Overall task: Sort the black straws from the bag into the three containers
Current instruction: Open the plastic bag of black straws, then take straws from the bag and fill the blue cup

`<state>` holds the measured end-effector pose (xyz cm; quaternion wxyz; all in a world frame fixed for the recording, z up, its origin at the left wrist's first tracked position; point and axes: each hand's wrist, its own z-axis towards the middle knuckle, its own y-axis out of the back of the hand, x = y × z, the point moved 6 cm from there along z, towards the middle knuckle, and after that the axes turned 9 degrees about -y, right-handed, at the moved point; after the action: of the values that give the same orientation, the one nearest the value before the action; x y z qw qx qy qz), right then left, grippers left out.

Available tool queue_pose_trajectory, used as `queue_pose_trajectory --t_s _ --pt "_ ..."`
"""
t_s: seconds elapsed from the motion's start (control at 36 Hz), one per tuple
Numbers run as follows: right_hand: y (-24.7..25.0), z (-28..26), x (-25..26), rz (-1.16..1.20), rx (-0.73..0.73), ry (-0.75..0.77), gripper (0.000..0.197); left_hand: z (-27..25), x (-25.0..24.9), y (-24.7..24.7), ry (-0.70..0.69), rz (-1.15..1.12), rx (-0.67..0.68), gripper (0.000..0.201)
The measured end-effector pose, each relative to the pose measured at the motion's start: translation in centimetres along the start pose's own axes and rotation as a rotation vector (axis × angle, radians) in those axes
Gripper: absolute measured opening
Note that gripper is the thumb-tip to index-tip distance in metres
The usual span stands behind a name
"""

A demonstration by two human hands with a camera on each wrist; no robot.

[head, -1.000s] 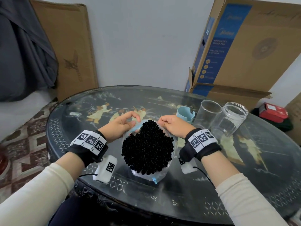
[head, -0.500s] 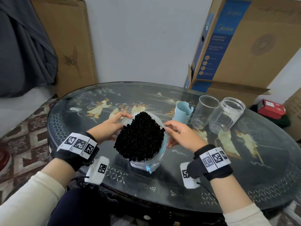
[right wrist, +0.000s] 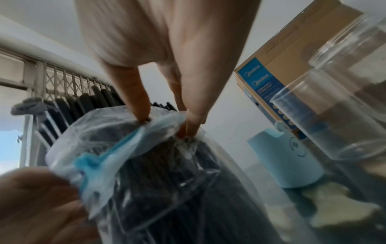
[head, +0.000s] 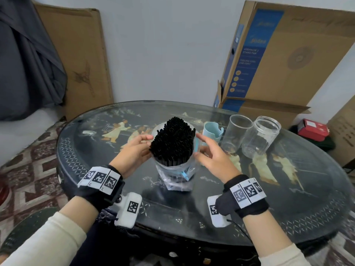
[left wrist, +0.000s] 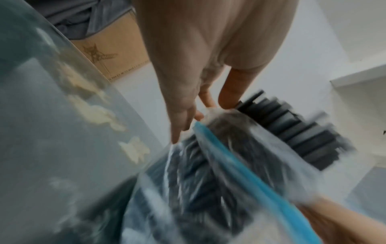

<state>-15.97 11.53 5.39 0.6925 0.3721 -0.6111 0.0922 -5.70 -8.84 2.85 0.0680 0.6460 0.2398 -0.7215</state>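
A thick bundle of black straws (head: 172, 139) stands upright on the table in a clear plastic bag (head: 176, 175) with a blue zip strip. The bag's rim sits below the straw tops. My left hand (head: 138, 148) is at the bag's left side, and in the left wrist view its fingers (left wrist: 179, 130) and thumb pinch the bag's rim (left wrist: 240, 148) beside the straws (left wrist: 292, 130). My right hand (head: 209, 152) is at the right side and pinches the rim (right wrist: 125, 140) between thumb and fingers (right wrist: 192, 125). A blue cup (head: 212, 131), a clear cup (head: 237, 133) and a clear jar (head: 260, 139) stand empty just right of the bag.
The oval glass-topped table (head: 288, 198) has a dark patterned surface. Large cardboard boxes (head: 278, 60) lean on the wall behind it, and a red box (head: 313, 129) lies past its right edge. Dark cloth (head: 25, 60) hangs at the far left.
The bundle has been stood up from tilting toward me. Both hands have slid to the bag's sides and the rim sits lower, baring more of the straws.
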Motion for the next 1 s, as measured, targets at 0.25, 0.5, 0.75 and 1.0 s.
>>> queue_pose_trajectory --t_s 0.25,0.5,0.75,1.0 --pt "-0.6 0.5 -1.2 -0.113 -0.056 0.004 0.069 -2.3 2.4 -2.1 -0.106 0.165 0.305 0.073" --pt "-0.4 1.2 -2.5 -0.211 -0.082 -0.081 0.072 -1.5 2.6 -3.6 -0.191 0.265 0.201 0.073" --pt "2.0 -0.9 3.1 -0.097 -0.196 0.103 0.050 -0.3 2.9 -1.6 -0.147 0.061 0.107 0.054" --pt "-3.5 -0.3 7.7 -0.805 -0.092 0.285 0.067 0.8 2.6 -4.1 -0.159 0.075 0.197 0.055"
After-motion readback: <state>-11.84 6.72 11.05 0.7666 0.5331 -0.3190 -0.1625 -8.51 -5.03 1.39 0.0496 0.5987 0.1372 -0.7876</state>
